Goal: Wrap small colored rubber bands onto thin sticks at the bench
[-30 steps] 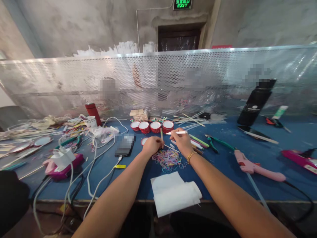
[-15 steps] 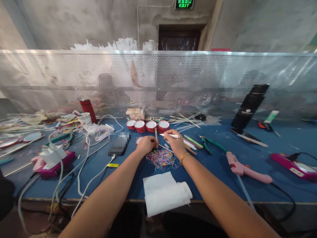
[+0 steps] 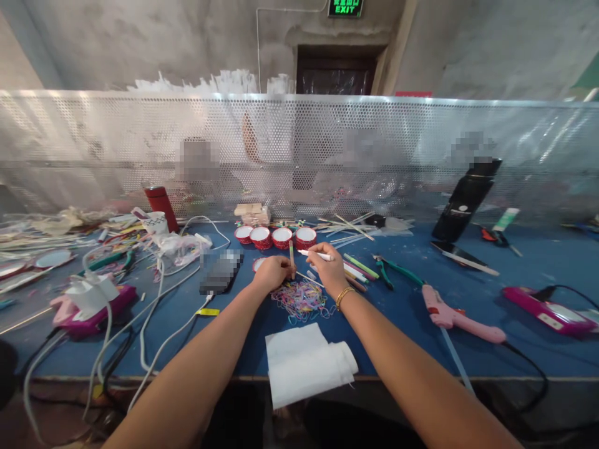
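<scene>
Gripping a thin tan wooden stick (image 3: 291,259) upright, the left hand (image 3: 271,273) sits beside the right hand (image 3: 330,271), which pinches a slim white stick (image 3: 316,254) above the loose pile of coloured rubber bands (image 3: 299,298) on the blue surface (image 3: 402,312).

Pixelated beyond telling: flat object (image 3: 221,272) left of rubber band pile (image 3: 299,297); stick's (image 3: 291,259) lower end hidden inside left hand (image 3: 271,273).

Soft, even light falls from above onto my blue surface (image 3: 412,299), leaving only faint shadows under my arms, a pale glare along the perforated metal screen (image 3: 140,143), sharp focus at the centre, pixelated patches behind the screen, and wide-angle bending and stretching toward the edges.
</scene>
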{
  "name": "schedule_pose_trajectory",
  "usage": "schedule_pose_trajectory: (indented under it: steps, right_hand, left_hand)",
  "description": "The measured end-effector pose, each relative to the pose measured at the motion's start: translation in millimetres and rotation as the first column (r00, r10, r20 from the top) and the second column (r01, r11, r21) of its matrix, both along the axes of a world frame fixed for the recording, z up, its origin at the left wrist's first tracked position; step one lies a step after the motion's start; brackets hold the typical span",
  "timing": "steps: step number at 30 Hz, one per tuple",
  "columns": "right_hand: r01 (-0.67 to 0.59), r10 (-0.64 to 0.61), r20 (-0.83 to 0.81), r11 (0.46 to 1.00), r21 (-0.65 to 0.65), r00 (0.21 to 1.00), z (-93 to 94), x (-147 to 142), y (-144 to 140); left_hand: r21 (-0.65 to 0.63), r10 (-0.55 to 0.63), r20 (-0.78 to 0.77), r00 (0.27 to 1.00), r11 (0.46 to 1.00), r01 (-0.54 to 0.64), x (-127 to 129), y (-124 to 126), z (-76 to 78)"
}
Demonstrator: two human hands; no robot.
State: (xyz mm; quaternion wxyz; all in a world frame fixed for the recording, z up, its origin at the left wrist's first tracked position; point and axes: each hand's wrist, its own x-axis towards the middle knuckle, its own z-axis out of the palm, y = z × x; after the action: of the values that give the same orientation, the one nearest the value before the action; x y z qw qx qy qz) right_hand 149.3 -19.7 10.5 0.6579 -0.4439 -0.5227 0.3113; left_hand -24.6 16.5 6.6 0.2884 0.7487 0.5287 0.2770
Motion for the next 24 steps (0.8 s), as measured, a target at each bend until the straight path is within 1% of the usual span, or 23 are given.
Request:
schedule_pose_trajectory:
  steps: [4, 11, 15, 24]
  right_hand:
    - [0.016, -0.016, -0.008, 1.000, -0.001, 1.000, -0.9, -1.0, -0.8]
    - [0.024, -0.026, 0.054, 0.999, 0.039, 0.998, 0.6, -0.8, -2.3]
    - [0.034, -0.035, 0.038, 0.999, 0.024, 0.999, 0.0, -0.4, -2.7]
    - [0.006, -0.009, 0.075, 0.999, 0.036, 0.997, -1.1, -2.6, -2.5]
  left_hand:
    - [-0.003, -0.001, 0.016, 1.000, 1.000, 0.001, 0.3, -3.8, 1.8]
    - [0.006, 0.013, -0.021, 1.000, 1.000, -0.013, 2.0, -4.3, 1.7]
    - [0.004, 0.011, -0.027, 1.000, 1.000, -0.011, 1.9, -4.5, 2.1]
    - [0.025, 0.011, -0.055, 0.998, 1.000, -0.009, 1.4, -4.8, 1.7]
